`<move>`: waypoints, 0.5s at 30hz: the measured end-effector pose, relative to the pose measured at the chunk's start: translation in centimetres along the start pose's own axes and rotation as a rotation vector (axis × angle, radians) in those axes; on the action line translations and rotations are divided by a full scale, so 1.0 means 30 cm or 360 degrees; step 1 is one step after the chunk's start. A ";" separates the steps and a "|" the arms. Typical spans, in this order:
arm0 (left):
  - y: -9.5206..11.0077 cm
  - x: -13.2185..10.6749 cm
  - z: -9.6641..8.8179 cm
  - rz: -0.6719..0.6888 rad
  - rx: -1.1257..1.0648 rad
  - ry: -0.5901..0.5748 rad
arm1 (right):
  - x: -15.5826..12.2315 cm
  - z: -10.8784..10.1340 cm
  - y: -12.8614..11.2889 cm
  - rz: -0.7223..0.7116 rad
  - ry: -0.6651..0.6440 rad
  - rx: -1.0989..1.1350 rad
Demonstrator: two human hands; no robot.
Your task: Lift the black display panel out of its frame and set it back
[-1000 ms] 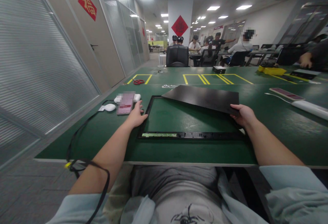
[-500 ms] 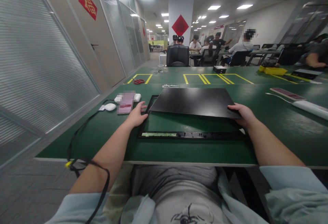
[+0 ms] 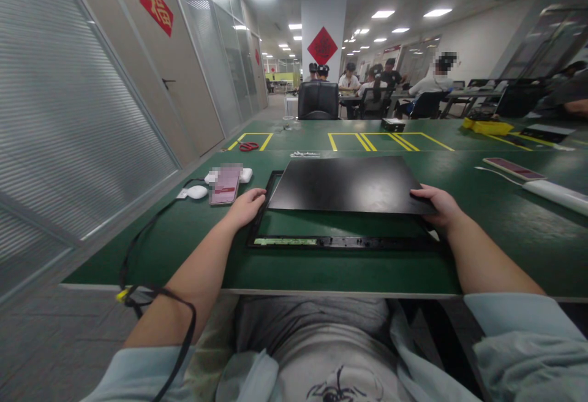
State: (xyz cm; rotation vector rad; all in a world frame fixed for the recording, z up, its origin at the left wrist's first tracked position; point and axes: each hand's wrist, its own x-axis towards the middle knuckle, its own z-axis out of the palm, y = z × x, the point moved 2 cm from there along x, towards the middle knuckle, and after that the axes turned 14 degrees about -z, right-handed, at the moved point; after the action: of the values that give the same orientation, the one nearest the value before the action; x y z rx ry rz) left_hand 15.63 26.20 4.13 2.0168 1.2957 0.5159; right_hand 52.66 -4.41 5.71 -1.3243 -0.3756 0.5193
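Swung nearer at its left end since the earlier frames, the black panel [image 3: 344, 186] now covered the far part of the black frame [image 3: 367, 243], and the fingers of the left hand [image 3: 248, 206] had folded together. On the near side of the green worktop [image 3: 344, 273], a black strap [image 3: 192, 327] crossed the left forearm, and the frame's near bar carried a green strip [image 3: 285, 242] at its left. The right hand [image 3: 441, 207] grasped the panel at its near right corner, thumb on top. Beside the frame's left bar was the left hand; whether it gripped that bar could not be told. Left of it lay a rounded white object [image 3: 197, 192] and a phone [image 3: 225, 192]; well to the right, a white tube-like object [image 3: 558, 197] and another phone [image 3: 514, 168]. Farther off were red-handled scissors [image 3: 248, 146] at left, yellow lines [image 3: 362, 142], a black box [image 3: 393, 125] and, far right, a yellow tray [image 3: 487, 127]. Past the worktop stood a black chair [image 3: 318, 100], with several people in the background.
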 end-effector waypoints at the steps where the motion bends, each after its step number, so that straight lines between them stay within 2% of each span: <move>1: 0.004 -0.005 -0.002 0.0006 0.0016 0.0006 | 0.000 -0.002 -0.001 0.0004 0.0000 -0.0007; 15: 0.012 -0.007 -0.003 0.0013 0.0245 -0.0027 | -0.004 -0.016 -0.011 0.0085 -0.0124 -0.0030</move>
State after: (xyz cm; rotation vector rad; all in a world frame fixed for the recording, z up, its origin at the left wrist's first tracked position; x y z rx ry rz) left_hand 15.72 25.96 4.45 2.1482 1.3537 0.4130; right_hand 52.88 -4.91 5.92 -1.3376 -0.4110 0.6146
